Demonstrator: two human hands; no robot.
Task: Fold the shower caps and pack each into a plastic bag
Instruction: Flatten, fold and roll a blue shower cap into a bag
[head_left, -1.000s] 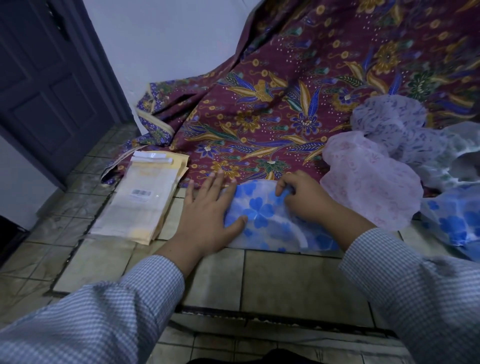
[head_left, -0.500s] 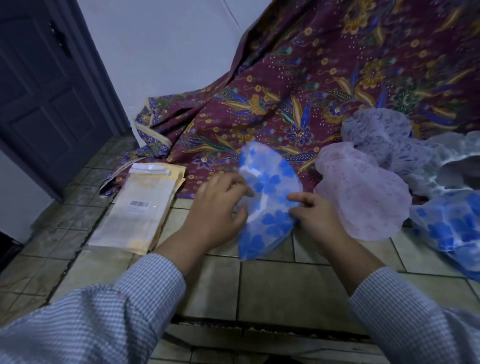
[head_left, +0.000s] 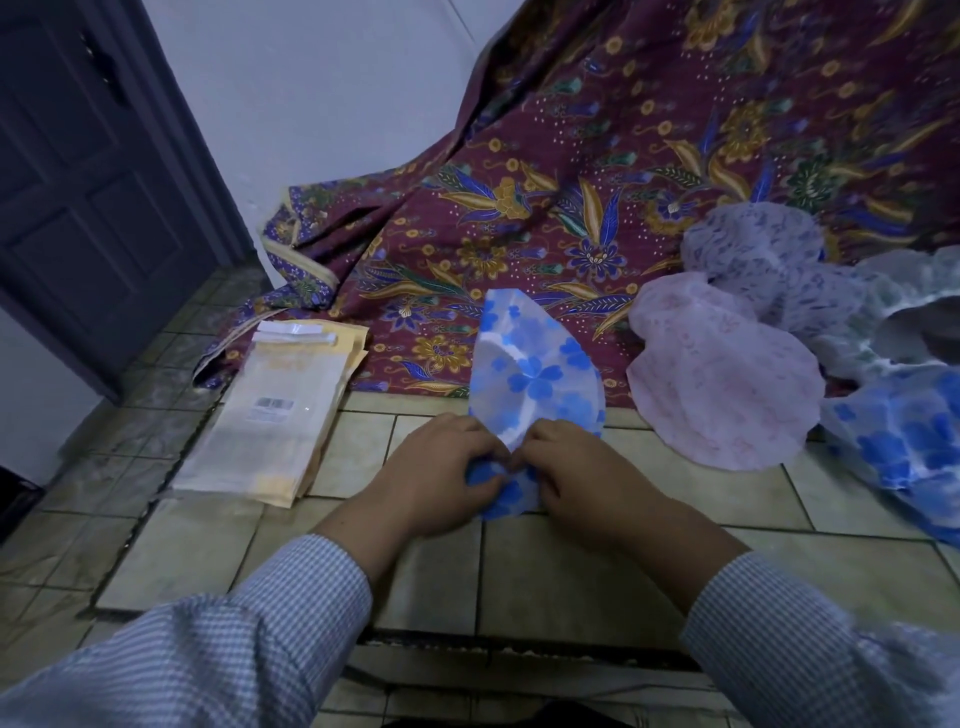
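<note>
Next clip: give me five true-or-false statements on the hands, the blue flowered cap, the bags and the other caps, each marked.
1. Both hands, left hand and right hand, pinch the blue flowered cap. True.
2. The stack of plastic bags lies right of the hands. False: it lies left.
3. The pink cap is already inside a bag. False: it lies loose on the floor.
4. The patterned cloth is maroon. True.
5. The floor is carpeted. False: it is tiled.

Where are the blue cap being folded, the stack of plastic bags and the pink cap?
Blue cap (head_left: 537, 374): head view, flower print at its middle.
Plastic bags (head_left: 270, 415): head view, top bag's middle.
Pink cap (head_left: 727, 384): head view, its middle.
</note>
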